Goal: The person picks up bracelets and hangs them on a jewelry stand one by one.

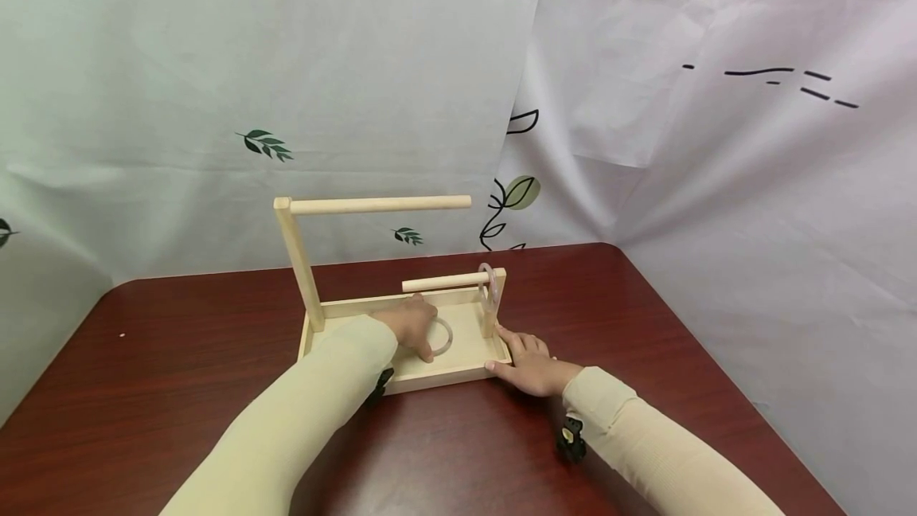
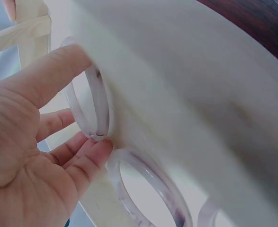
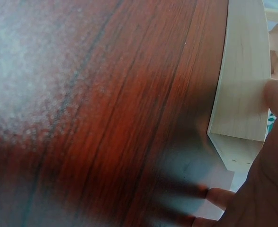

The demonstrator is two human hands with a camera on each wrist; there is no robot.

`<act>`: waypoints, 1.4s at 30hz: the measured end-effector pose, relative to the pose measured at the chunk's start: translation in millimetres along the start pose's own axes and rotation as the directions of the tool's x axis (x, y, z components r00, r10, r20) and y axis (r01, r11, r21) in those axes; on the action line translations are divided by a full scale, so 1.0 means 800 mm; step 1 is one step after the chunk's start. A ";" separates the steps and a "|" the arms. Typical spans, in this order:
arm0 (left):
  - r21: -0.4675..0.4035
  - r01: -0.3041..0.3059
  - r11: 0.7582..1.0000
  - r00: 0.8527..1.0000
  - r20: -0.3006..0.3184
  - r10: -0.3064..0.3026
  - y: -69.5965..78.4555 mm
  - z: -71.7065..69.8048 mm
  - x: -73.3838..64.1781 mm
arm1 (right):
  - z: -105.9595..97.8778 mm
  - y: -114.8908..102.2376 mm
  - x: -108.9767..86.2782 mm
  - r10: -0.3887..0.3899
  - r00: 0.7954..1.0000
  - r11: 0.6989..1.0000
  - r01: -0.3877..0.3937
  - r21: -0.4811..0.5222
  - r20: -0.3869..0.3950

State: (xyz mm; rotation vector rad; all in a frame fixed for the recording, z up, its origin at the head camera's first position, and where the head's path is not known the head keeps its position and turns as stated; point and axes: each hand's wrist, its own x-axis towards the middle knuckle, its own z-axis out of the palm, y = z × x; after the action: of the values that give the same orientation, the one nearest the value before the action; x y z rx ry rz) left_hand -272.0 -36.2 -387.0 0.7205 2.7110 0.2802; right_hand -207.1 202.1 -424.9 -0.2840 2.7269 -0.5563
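Observation:
A pale wooden tray stand (image 1: 430, 379) with two horizontal bars sits on the table. My left hand (image 1: 411, 323) reaches into the tray and pinches a pale, translucent bangle (image 2: 100, 101) between thumb and fingers, close over the tray floor. Beside its fingertips in the left wrist view lies a second bangle (image 2: 148, 189) with purple streaks, and part of a third bangle (image 2: 207, 215) shows past it. My right hand (image 1: 532, 365) rests at the tray's front right corner, thumb on the front rim (image 3: 266, 94), other fingers spread along the right side.
A bangle (image 1: 493, 289) hangs on the lower bar (image 1: 444, 283), near its post at the right. The taller bar (image 1: 380, 205) extends rightward from the left post (image 1: 301, 261). The dark red table (image 1: 444, 452) ends at a white printed cloth backdrop (image 1: 401, 102).

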 end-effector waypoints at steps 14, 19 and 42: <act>-0.234 0.034 0.972 0.998 -0.047 -0.046 -0.006 0.003 -0.010 | -0.014 -0.016 -0.013 0.001 1.000 1.000 -0.001 0.007 0.023; -0.306 0.020 0.952 0.995 -0.091 -0.050 -0.011 0.003 -0.014 | -0.012 -0.013 -0.011 0.008 0.999 1.000 -0.008 -0.002 0.034; -0.290 -0.025 0.957 0.980 -0.194 -0.033 -0.043 -0.007 -0.040 | -0.003 -0.002 -0.004 -0.005 1.000 1.000 0.005 0.001 0.017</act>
State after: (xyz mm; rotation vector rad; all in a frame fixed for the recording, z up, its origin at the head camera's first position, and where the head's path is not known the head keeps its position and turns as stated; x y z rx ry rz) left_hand -263.3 -82.9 -382.7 0.6288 2.7649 0.7708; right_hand -204.5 202.4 -421.1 -0.2942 2.7105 -0.5541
